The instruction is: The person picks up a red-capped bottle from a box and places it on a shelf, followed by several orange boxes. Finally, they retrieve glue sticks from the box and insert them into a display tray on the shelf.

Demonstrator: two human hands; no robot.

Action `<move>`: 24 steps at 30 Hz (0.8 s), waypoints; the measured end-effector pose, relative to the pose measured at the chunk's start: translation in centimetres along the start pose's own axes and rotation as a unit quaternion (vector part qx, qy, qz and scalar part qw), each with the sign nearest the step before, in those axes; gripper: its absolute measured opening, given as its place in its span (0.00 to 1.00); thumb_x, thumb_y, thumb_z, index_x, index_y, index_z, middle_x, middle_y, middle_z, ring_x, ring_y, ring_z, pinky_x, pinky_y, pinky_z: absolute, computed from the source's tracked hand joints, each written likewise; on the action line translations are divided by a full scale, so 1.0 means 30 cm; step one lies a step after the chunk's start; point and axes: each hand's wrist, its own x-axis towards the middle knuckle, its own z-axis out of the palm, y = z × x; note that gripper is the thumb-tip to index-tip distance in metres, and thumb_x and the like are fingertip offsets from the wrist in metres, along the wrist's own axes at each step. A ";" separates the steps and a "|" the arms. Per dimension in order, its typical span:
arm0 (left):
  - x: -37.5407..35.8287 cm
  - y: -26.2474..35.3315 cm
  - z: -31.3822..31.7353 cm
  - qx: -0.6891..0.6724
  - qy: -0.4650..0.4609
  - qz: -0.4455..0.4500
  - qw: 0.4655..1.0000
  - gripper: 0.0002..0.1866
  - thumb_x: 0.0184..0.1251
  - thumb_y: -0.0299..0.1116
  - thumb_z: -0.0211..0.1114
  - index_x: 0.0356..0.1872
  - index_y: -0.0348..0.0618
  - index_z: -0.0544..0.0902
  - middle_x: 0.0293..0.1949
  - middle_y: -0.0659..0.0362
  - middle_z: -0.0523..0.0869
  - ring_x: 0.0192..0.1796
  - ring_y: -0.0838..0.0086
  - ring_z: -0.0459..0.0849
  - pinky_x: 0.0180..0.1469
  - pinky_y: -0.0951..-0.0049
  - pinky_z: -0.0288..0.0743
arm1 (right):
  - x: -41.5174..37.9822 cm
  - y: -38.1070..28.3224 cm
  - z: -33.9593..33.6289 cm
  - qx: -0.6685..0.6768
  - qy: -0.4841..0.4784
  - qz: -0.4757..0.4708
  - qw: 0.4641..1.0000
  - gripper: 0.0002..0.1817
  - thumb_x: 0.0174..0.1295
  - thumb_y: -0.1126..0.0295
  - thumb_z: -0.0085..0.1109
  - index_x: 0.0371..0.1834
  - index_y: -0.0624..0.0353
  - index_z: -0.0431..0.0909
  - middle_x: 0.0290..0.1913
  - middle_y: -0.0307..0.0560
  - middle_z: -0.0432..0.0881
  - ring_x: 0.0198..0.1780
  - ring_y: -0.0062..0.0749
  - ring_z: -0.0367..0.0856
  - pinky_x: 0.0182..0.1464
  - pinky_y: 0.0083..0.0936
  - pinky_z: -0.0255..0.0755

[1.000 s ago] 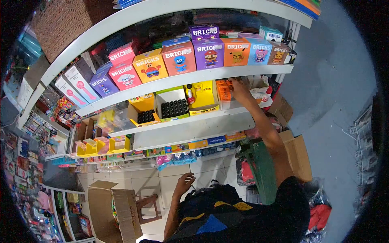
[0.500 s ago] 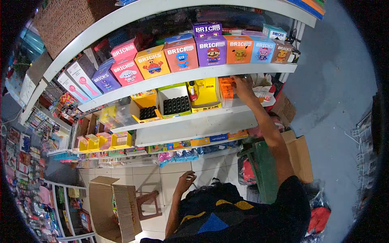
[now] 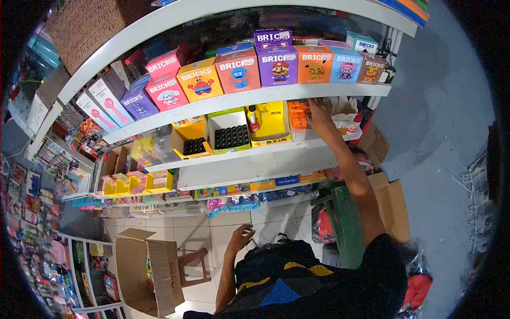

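Observation:
My right hand (image 3: 321, 118) reaches onto the middle shelf, beside a stack of small orange boxes (image 3: 298, 119). Its fingertips are tucked under the upper shelf, so what they touch or hold is hidden. Left of the stack stand a yellow glue-stick display box (image 3: 270, 125) with one red-and-white bottle (image 3: 252, 121) inside and an open tray of black-capped items (image 3: 231, 137). My left hand (image 3: 241, 237) hangs low over the floor in front of my body, fingers loosely bent and apart, with nothing visible in it.
On the upper shelf (image 3: 255, 95) stands a row of colourful BRICKS boxes (image 3: 238, 72). Below at left are an open cardboard box (image 3: 133, 271) and a brown stool (image 3: 194, 266). A green bin (image 3: 348, 228) and another carton (image 3: 393, 207) stand at right.
My right hand has shifted very slightly beside the orange boxes, its fingers further under the upper shelf. My left hand stays almost where it was.

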 end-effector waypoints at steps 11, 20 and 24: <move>-0.067 -0.030 0.002 -0.013 0.034 -0.044 0.998 0.18 0.62 0.35 0.66 0.50 0.37 0.79 0.41 0.50 0.85 0.42 0.64 0.84 0.45 0.67 0.78 | -0.262 -0.240 -0.080 0.178 0.141 -0.112 0.967 0.19 0.59 0.79 0.55 0.55 0.61 0.69 0.53 0.59 0.71 0.59 0.53 0.69 0.60 0.41 0.64; -0.416 -0.386 0.051 0.006 0.161 -0.223 0.961 0.18 0.62 0.42 0.66 0.46 0.39 0.81 0.40 0.47 0.86 0.40 0.63 0.86 0.42 0.66 0.79 | -0.859 -0.300 0.658 0.380 -0.389 -0.214 0.812 0.11 0.61 0.70 0.54 0.44 0.63 0.75 0.43 0.58 0.79 0.46 0.52 0.79 0.49 0.40 0.72; -0.751 -0.660 0.212 -0.082 0.187 -0.355 0.912 0.23 0.58 0.50 0.66 0.45 0.42 0.83 0.38 0.47 0.87 0.40 0.62 0.86 0.42 0.65 0.79 | -1.186 -0.027 1.039 0.256 -0.539 -0.313 0.739 0.14 0.62 0.62 0.53 0.43 0.61 0.78 0.36 0.56 0.82 0.40 0.46 0.82 0.43 0.37 0.75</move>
